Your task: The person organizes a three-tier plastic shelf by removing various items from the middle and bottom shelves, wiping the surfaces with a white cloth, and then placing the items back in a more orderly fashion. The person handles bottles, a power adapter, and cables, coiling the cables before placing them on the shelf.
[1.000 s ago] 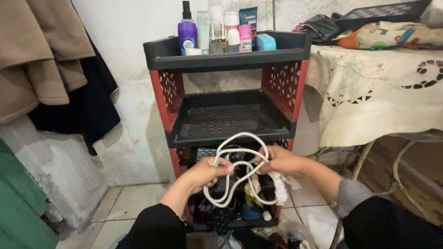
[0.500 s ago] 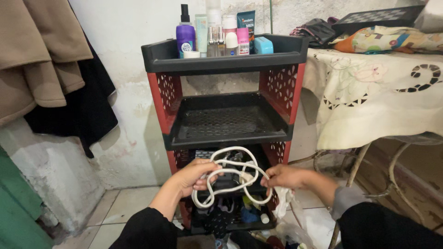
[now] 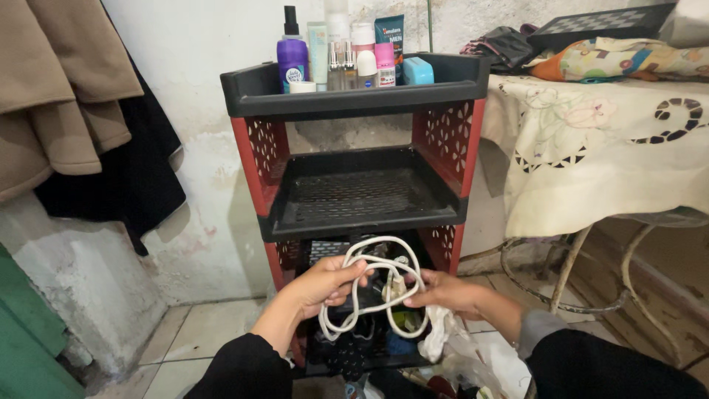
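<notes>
Far left: a tan garment (image 3: 59,89) hanging on the wall over a black garment (image 3: 140,177), with a green cloth (image 3: 29,332) at the lower edge. Below, pale floor tiles (image 3: 199,325) meeting a stained white wall (image 3: 199,222).

Centre: a three-tier plastic rack (image 3: 354,96), black trays between red perforated side panels. On the top tray, a purple pump bottle (image 3: 292,52), several pale tubes and small bottles (image 3: 347,44), and a light blue box (image 3: 418,71). Middle tray (image 3: 362,196) with a slotted floor. Bottom tier crowded with dark and mixed small items, too jumbled to tell apart.

In front of the bottom tier, held in the air: a coiled white cable (image 3: 377,292), gathered in several loose loops. Left hand (image 3: 325,284) closed around the left side of the coil, fingers curled over the strands, thumb on top. Right hand (image 3: 443,292) pinching the right side of the coil, fingers narrow around the strands near a small white plug part; also clutching a white crumpled cloth or bag (image 3: 439,332) hanging beneath. Both arms in black sleeves, a grey cuff showing at the right wrist.

Right: a bench (image 3: 591,244) on curved metal legs, draped with a cream embroidered cloth (image 3: 605,148). On it, dark folded fabric (image 3: 509,44), a colourful patterned cloth (image 3: 613,63), and a black checkered board (image 3: 605,22).
</notes>
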